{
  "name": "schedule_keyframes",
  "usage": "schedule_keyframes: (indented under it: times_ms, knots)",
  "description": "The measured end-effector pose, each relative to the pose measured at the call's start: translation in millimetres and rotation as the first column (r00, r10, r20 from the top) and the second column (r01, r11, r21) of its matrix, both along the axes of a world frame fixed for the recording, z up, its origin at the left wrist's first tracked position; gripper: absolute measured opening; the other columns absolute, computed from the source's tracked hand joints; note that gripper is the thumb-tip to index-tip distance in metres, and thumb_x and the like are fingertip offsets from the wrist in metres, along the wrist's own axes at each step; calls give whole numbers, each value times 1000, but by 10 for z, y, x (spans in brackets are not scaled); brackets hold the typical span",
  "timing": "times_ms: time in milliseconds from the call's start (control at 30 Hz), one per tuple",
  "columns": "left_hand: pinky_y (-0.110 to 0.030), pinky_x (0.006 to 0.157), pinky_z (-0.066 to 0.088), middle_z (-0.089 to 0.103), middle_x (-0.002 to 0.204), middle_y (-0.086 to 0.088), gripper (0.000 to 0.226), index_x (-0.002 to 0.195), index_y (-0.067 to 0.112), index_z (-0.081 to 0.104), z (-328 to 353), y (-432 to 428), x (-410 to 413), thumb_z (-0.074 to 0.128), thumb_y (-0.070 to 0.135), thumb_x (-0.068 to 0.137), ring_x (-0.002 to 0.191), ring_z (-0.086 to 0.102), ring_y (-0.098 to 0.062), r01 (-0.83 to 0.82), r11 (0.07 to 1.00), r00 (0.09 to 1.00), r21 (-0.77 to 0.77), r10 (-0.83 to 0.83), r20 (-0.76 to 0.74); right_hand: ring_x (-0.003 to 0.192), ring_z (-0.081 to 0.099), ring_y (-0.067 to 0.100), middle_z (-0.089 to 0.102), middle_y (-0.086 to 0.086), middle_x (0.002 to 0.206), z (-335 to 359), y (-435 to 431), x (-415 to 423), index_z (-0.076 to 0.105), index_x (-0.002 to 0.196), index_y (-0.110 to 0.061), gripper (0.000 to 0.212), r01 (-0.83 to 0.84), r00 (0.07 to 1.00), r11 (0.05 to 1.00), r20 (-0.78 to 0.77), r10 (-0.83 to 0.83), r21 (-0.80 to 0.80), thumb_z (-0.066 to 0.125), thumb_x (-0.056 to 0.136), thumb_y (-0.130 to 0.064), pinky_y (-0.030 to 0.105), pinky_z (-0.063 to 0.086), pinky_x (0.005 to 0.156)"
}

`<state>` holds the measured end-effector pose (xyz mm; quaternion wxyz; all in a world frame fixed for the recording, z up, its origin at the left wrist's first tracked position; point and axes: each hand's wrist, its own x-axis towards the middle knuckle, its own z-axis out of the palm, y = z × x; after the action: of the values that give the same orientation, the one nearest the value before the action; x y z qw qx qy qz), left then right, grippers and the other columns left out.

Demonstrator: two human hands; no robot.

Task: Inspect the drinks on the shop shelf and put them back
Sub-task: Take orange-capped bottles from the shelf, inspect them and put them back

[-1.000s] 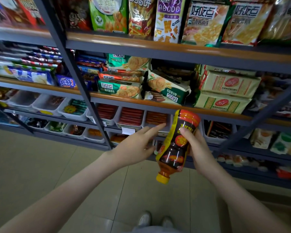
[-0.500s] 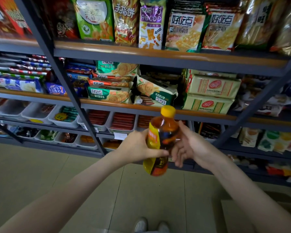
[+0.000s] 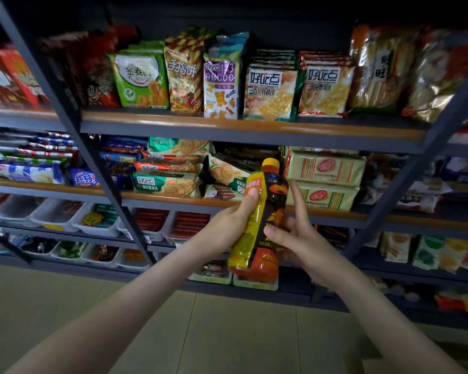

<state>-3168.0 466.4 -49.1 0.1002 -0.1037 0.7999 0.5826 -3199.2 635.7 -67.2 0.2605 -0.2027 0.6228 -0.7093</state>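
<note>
The fingers of the left grip (image 3: pixel 227 228) are lying hidden behind the bottle (image 3: pixel 274 201). Only its thumb is showing, curled onto the yellow label. The lower fingers of the right grip (image 3: pixel 303 238) are also passing out of sight behind the bottle. The label print is appearing too blurred to read. The packs at the 3 o'clock edge of the view are smearing out.

White trays (image 3: pixel 52 215) are standing in a row on a lower level of the shelves (image 3: pixel 227 128). Two trays at 9 o'clock of the bottle are holding red stick-shaped packs (image 3: pixel 150 220). The next tray toward 9 o'clock is holding green packs (image 3: pixel 104 215) and a yellow tag. The trays one level down are holding dark items that cannot be identified.

The bottle is standing nearly upright in the air in front of the shelves, with its yellow cap (image 3: pixel 271 163) pointing to 12 o'clock. The left grip is clasping the bottle's upper body from 9 o'clock. The right grip is touching the lower body from 4 o'clock with its thumb laid flat. Its index finger is extending straight toward 12 o'clock, just beside the bottle.
</note>
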Motion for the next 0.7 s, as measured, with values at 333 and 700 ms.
schedule_keyframes:
  times_ms: [333,700]
  knots:
    - [-22,81,49,68,107,6,43,116,24,61,1210,-247,-640,49,56,90,96,63,-7,-34,927,837,-374,-179,-518,114,62,12,59,-17,126,1038,-174,-719,12,147,-42,98,168,800,950,-526,-288,-265,73,79,-4,31,55,87]
    - [-26,97,37,50,134,-6,41,134,13,52,2635,-1334,-1816,51,28,97,120,47,-18,-667,582,231,-465,-431,-872,130,43,-1,28,-40,141,2766,-687,-2259,12,138,-20,103,219,-225,690,-724,-652,-690,78,67,13,26,43,104]
